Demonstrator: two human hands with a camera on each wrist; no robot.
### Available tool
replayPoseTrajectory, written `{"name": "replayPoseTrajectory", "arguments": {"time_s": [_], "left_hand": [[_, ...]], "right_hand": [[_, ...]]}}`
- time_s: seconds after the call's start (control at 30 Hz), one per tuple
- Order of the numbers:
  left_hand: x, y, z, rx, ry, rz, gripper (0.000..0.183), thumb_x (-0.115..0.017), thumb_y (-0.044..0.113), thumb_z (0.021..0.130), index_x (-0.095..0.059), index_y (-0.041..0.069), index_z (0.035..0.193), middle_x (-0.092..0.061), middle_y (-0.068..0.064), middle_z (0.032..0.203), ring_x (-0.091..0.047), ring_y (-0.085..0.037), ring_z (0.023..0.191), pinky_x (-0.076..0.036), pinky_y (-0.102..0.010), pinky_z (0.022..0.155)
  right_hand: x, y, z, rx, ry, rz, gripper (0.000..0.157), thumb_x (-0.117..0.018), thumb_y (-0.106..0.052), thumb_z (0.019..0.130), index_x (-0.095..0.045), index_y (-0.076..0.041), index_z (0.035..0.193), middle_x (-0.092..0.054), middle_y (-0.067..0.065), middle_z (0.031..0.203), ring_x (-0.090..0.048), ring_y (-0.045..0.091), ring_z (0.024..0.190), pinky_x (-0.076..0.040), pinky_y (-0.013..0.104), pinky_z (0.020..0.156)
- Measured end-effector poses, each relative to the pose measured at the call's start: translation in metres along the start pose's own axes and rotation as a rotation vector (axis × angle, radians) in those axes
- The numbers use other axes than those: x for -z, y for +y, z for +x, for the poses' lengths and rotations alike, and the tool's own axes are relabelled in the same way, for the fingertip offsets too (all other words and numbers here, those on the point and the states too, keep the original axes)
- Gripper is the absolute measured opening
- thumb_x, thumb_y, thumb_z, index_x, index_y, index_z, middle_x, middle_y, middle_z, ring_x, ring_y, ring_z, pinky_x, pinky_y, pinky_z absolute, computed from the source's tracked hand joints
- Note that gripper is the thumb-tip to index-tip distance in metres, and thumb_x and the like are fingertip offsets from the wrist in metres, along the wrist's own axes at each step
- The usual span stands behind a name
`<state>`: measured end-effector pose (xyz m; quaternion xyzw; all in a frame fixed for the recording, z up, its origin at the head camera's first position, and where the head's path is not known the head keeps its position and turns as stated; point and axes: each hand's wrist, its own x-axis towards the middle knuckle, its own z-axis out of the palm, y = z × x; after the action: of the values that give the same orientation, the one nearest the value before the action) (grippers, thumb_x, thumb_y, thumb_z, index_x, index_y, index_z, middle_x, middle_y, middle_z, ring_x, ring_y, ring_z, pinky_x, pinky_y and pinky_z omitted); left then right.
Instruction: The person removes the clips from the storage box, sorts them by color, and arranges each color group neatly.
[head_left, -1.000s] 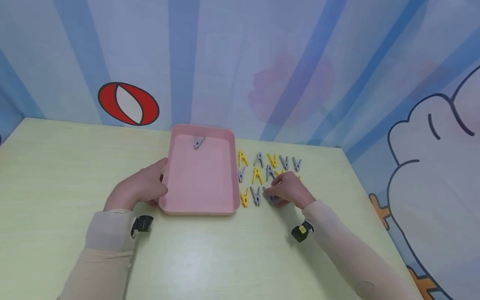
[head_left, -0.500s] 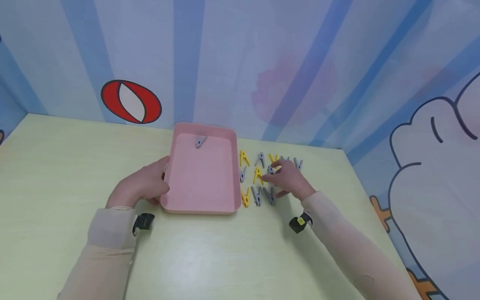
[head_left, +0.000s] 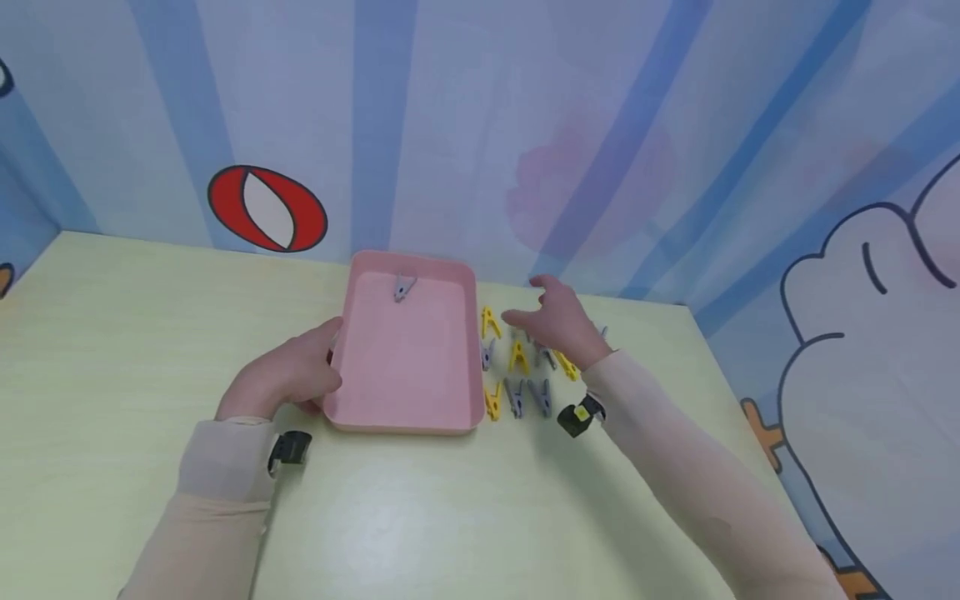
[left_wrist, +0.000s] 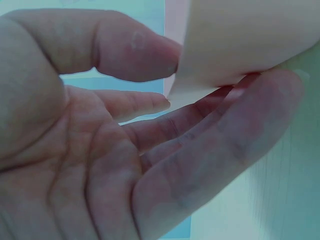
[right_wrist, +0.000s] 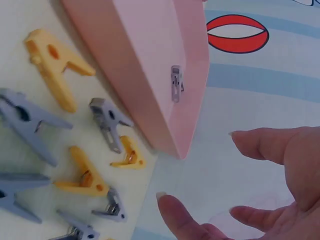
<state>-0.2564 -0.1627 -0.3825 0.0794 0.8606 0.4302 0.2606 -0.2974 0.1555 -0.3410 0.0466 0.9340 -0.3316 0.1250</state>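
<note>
My left hand (head_left: 288,371) holds the left side of a pink tray (head_left: 408,358), its thumb at the wall. In the left wrist view, fingers reach under the tray (left_wrist: 245,40). A grey clothespin (head_left: 403,288) lies inside near the tray's far wall. Over the back of the clothespins right of the tray hovers my right hand (head_left: 562,317), thumb and fingers spread and holding nothing. Several yellow clothespins (head_left: 518,357) and grey clothespins (head_left: 540,397) lie there in rough rows; the hand hides some. The right wrist view shows a yellow clothespin (right_wrist: 55,65) beside the tray.
A pale wooden table (head_left: 397,508) bears everything. Behind it stands a blue striped backdrop (head_left: 465,125), close to the tray's far end, and it continues along the right side with a cartoon drawing (head_left: 870,375).
My right hand has lifted off the front row of clothespins and moved back over the rear row, fingers spreading. The left hand stays on the tray. The head view has shifted slightly.
</note>
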Motion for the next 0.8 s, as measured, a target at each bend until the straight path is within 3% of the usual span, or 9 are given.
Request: {"name": "replayPoseTrajectory", "arguments": {"time_s": [0.13, 0.23, 0.43, 0.67, 0.8], "left_hand": [[0.000, -0.001, 0.000, -0.008, 0.007, 0.006, 0.068, -0.049, -0.010, 0.084, -0.026, 0.003, 0.147, -0.046, -0.023, 0.124, -0.054, -0.034, 0.096, -0.055, -0.038, 0.065], [-0.001, -0.001, 0.001, -0.010, 0.009, 0.003, 0.067, -0.048, -0.011, 0.084, -0.027, 0.002, 0.146, -0.046, -0.023, 0.124, -0.054, -0.034, 0.094, -0.055, -0.037, 0.065], [-0.001, -0.001, -0.001, -0.003, 0.019, -0.004, 0.071, -0.049, -0.011, 0.085, -0.024, 0.002, 0.149, -0.046, -0.024, 0.125, -0.055, -0.034, 0.093, -0.055, -0.037, 0.065], [-0.001, -0.001, 0.000, -0.006, 0.025, -0.005, 0.072, -0.050, -0.010, 0.085, -0.024, 0.004, 0.151, -0.048, -0.023, 0.125, -0.056, -0.033, 0.092, -0.055, -0.037, 0.065], [-0.001, -0.003, 0.000, 0.000, 0.037, -0.006, 0.073, -0.051, -0.011, 0.084, -0.025, 0.004, 0.151, -0.049, -0.023, 0.124, -0.056, -0.033, 0.091, -0.055, -0.036, 0.064]], "right_hand": [[-0.004, -0.013, 0.006, 0.052, 0.048, 0.027, 0.082, -0.068, -0.031, 0.093, -0.021, -0.006, 0.155, -0.033, 0.022, 0.152, -0.045, 0.035, 0.131, -0.048, 0.049, 0.096], [-0.010, -0.023, 0.010, 0.071, 0.059, 0.049, 0.082, -0.069, -0.029, 0.092, -0.022, -0.006, 0.155, -0.035, 0.022, 0.150, -0.049, 0.034, 0.126, -0.051, 0.046, 0.093], [-0.028, -0.045, 0.022, 0.067, 0.015, 0.086, 0.076, -0.070, -0.027, 0.093, -0.029, -0.006, 0.153, -0.042, 0.022, 0.145, -0.068, 0.034, 0.095, -0.055, 0.042, 0.085], [-0.049, -0.066, 0.034, 0.056, 0.001, 0.179, 0.064, -0.069, -0.022, 0.094, -0.038, -0.001, 0.147, -0.053, 0.018, 0.129, -0.064, 0.033, 0.106, -0.057, 0.043, 0.083], [-0.058, -0.075, 0.042, 0.058, 0.010, 0.168, 0.063, -0.067, -0.025, 0.094, -0.039, 0.002, 0.145, -0.050, 0.018, 0.138, -0.062, 0.029, 0.111, -0.058, 0.038, 0.080]]}}
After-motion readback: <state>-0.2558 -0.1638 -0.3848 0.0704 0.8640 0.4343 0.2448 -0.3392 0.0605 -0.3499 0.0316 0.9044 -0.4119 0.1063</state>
